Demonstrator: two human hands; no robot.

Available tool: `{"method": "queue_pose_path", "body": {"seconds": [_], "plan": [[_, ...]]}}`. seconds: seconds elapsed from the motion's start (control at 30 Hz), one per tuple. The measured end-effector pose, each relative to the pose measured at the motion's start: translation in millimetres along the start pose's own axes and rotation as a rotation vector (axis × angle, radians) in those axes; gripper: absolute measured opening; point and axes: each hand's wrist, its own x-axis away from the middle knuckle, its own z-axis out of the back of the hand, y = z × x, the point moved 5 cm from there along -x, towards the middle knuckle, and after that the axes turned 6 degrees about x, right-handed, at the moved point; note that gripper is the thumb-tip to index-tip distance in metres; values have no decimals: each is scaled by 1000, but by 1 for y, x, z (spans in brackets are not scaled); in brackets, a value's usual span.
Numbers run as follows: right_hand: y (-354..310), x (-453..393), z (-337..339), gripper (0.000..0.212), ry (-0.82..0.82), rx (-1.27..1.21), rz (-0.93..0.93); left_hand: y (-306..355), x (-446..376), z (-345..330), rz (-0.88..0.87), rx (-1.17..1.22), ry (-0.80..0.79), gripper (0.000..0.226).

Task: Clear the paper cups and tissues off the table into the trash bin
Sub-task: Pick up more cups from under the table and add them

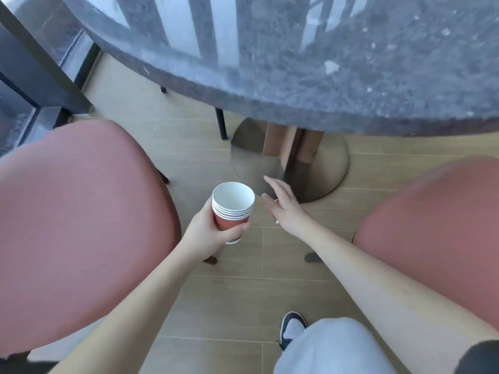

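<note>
paper cups [232, 211] stacked, left fingers [237, 228] wrapped around

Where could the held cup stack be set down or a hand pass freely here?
The dark speckled round stone tabletop is bare where visible. Wood-look floor between the two pink cushioned chairs is open. It is crowded where the left hand holds the red paper cup stack, beside the open right hand and metal table base.

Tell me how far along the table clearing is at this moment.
Done: the paper cups are nested into one stack, and the visible part of the table holds no cups. In hand: the left hand holds the stack; the right hand is open beside it. Left: binning them; no trash bin or tissues are in view.
</note>
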Motion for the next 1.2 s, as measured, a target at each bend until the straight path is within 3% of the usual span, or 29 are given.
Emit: {"method": "queue_pose_path", "body": {"seconds": [0.23,0.5,0.77,1.0,1.2], "plan": [[72,-47,-41,56,-51,205,1,-79,-23,-22,16,-4,19,86],[148,-84,-74,66,-10,161,-100,-145,-56,-47,36,59,8,82],[212,-104,-99,77,-21,228,-133,-185,-96,-64,-3,65,3,72],[248,-119,-97,84,3,580,-300,-209,-108,-67,14,57,4,71],[268,-127,-106,85,-79,656,-383,-223,-101,-66,25,59,-17,68]]}}
